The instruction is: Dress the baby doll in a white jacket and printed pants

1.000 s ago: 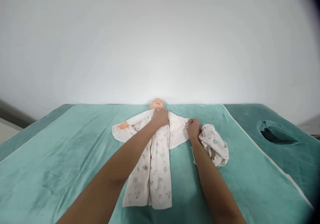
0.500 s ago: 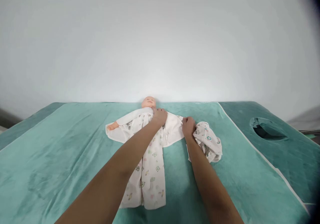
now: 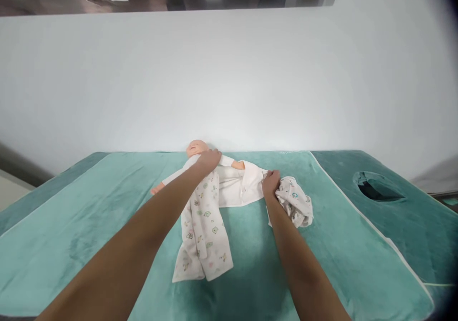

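A baby doll in a white long-sleeved top and patterned trousers lies tilted to the left, its head toward the wall. My left hand grips its upper chest, fingers curled over the shoulder. A white garment is spread from beneath the doll toward the right, with the doll's bare hand resting above it. My right hand is closed on that garment's right end. Just beside my right hand sits a crumpled printed cloth, partly behind my wrist.
A light green sheet covers the padded table, with a white edge line along the right. Farther right, the darker green cover has an oval hole. A plain wall stands directly behind the table.
My left hand has shifted left, rolling the doll the same way. The doll's other arm now shows over the white garment. My right hand keeps its hold. The camera view has tilted upward.
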Demonstrator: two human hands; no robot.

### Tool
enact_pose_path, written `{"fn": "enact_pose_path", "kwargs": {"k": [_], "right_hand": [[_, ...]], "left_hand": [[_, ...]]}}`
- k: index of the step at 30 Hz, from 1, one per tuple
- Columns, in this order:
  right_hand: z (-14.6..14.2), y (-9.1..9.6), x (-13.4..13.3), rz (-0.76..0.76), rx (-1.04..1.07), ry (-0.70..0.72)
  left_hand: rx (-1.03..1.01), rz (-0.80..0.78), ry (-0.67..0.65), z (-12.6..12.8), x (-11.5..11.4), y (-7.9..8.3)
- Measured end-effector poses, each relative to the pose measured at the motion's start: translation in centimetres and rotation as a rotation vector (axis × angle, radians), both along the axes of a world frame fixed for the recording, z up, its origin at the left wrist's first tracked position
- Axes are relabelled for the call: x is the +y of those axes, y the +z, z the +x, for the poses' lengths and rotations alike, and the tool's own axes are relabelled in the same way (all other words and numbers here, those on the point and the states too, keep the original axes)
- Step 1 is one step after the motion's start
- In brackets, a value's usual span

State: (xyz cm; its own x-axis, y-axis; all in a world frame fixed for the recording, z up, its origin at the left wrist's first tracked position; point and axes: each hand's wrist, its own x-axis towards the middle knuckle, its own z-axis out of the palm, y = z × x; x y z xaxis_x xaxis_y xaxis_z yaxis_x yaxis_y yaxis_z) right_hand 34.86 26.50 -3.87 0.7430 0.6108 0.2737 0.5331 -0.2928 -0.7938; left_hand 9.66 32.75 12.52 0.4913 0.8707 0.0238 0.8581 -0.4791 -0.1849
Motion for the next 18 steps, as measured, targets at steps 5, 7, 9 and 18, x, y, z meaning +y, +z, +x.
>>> {"fn": "enact_pose_path", "kwargs": {"k": [5,7,9,18], "right_hand": [[-0.1,0.1,-0.1,0.044,0.025,0.035],[-0.2,0.1,0.0,0.067,0.036,0.050],[-0.1,-0.1,0.1,0.097,0.049,0.068],[0.7,0.2,-0.5,0.243,0.075,0.113]], "left_hand": [[-0.022,0.017,0.015,-0.4,0.4,-1.2],[-0.027,0.009,0.013,0.8,0.2,-2.2],[-0.032,-0.010,0.003,2.5,-0.3,-3.4],[-0.139,-0.079,-0.103,6.4,-6.2,-3.8]]}}
